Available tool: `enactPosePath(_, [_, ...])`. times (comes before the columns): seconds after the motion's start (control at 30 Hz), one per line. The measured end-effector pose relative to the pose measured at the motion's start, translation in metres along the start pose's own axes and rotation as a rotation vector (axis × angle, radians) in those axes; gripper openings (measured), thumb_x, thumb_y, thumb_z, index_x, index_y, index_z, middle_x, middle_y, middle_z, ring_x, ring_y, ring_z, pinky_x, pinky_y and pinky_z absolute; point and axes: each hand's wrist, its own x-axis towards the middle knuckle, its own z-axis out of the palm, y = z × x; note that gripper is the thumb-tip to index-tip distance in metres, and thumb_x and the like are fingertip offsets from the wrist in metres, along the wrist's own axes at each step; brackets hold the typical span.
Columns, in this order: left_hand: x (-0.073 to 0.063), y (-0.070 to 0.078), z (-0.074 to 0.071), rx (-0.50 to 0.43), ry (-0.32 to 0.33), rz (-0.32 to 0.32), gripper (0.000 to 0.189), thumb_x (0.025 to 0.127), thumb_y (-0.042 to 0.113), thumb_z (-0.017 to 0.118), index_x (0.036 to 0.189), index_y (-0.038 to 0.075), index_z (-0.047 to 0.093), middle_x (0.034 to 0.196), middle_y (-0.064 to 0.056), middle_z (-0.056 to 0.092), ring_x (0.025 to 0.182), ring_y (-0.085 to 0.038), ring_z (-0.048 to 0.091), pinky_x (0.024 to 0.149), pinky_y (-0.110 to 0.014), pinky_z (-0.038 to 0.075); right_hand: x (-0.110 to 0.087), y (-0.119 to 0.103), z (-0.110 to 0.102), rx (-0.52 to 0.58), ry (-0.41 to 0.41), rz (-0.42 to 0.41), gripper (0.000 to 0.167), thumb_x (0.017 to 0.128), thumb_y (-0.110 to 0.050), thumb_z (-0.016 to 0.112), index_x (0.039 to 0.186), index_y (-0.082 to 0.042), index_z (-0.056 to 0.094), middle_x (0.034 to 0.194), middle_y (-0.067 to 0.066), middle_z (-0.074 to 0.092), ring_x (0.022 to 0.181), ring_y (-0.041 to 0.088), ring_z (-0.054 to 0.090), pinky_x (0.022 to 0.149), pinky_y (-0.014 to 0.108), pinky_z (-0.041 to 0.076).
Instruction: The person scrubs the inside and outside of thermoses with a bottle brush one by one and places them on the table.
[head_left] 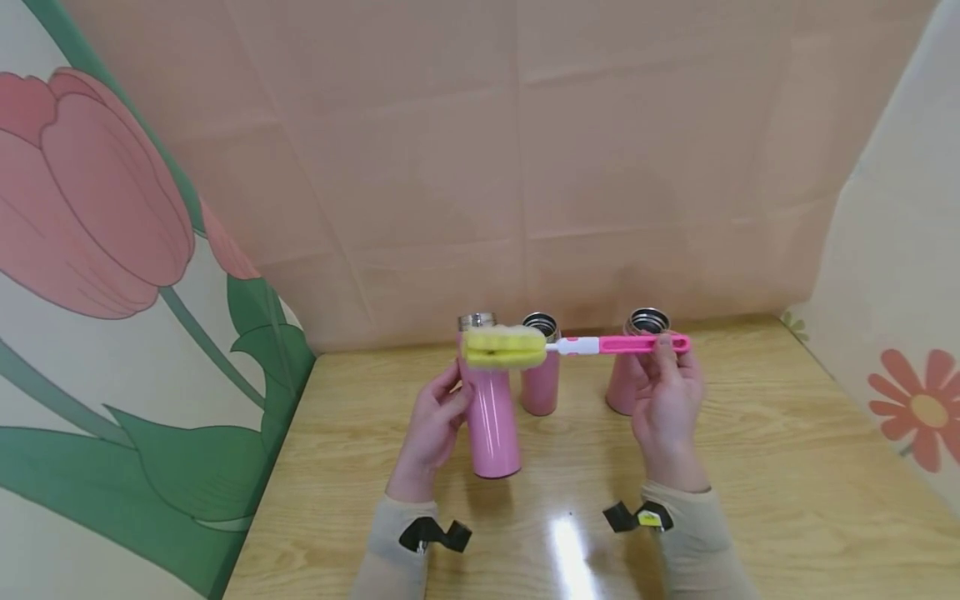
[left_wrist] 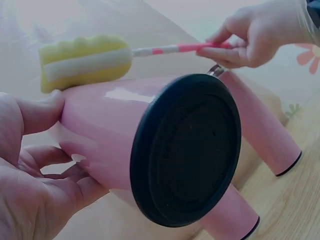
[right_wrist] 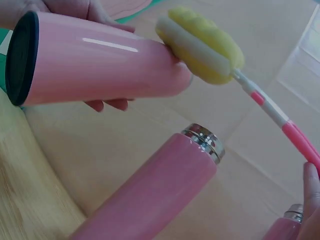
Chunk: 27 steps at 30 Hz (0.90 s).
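Note:
My left hand (head_left: 435, 417) grips a pink thermos bottle (head_left: 495, 429) around its upper part and holds it above the table, slightly tilted. Its black base (left_wrist: 187, 150) faces the left wrist camera. In my right hand (head_left: 670, 408) is the pink end of a bottle brush (head_left: 637, 343), pinched between thumb and fingers. The brush lies roughly level, and its yellow and white sponge head (right_wrist: 202, 47) passes in front of the held bottle's upper part in the head view. Whether sponge and bottle touch, I cannot tell.
Two more pink thermos bottles stand uncapped on the wooden table (head_left: 352, 433): one in the middle (head_left: 540, 383), another behind my right hand (head_left: 621, 383). A pinkish cloth backdrop (head_left: 420, 167) rises behind the table, with flower-printed panels at left and right.

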Motion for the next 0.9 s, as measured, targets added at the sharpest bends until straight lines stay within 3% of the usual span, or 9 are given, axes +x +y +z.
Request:
enactPosePath(0.23, [-0.001, 0.003, -0.003, -0.055, 0.033, -0.002, 0.055, 0.107, -0.001, 0.051, 0.159, -0.011, 0.037, 0.133, -0.002, 0.067, 0.096, -0.010, 0.069, 0.083, -0.025, 0.060, 0.006, -0.004, -0.008, -0.176, -0.178, 0.135, 0.022, 0.105, -0.010, 0.068, 0.122, 0.004, 0.066, 0.100, 0.010, 0.077, 0.083, 0.016, 0.074, 0.077, 0.027, 0.065])
enactPosePath(0.47, [-0.001, 0.006, -0.004, -0.083, 0.050, -0.001, 0.054, 0.111, 0.007, 0.052, 0.160, -0.009, 0.037, 0.142, -0.011, 0.063, 0.115, -0.019, 0.069, 0.099, -0.032, 0.058, 0.005, -0.006, -0.011, -0.295, -0.357, 0.183, 0.010, 0.108, -0.010, 0.064, 0.114, -0.006, 0.071, 0.099, 0.006, 0.078, 0.088, 0.015, 0.077, 0.084, 0.029, 0.064])
enactPosePath(0.77, [-0.002, 0.009, -0.006, -0.093, 0.047, 0.018, 0.054, 0.112, 0.013, 0.053, 0.160, -0.007, 0.039, 0.144, -0.012, 0.060, 0.119, -0.022, 0.066, 0.100, -0.035, 0.058, 0.003, -0.009, -0.012, -0.383, -0.423, 0.178, 0.008, 0.110, -0.011, 0.062, 0.113, -0.010, 0.069, 0.098, 0.004, 0.080, 0.085, 0.012, 0.077, 0.078, 0.026, 0.064])
enactPosePath(0.9, [-0.002, 0.010, -0.006, -0.123, 0.034, 0.033, 0.053, 0.112, 0.010, 0.050, 0.160, -0.010, 0.037, 0.143, -0.010, 0.062, 0.118, -0.020, 0.068, 0.100, -0.033, 0.058, 0.004, -0.008, -0.010, -0.327, -0.373, 0.157, 0.014, 0.109, -0.013, 0.064, 0.119, -0.004, 0.067, 0.103, 0.005, 0.078, 0.088, 0.013, 0.076, 0.083, 0.027, 0.064])
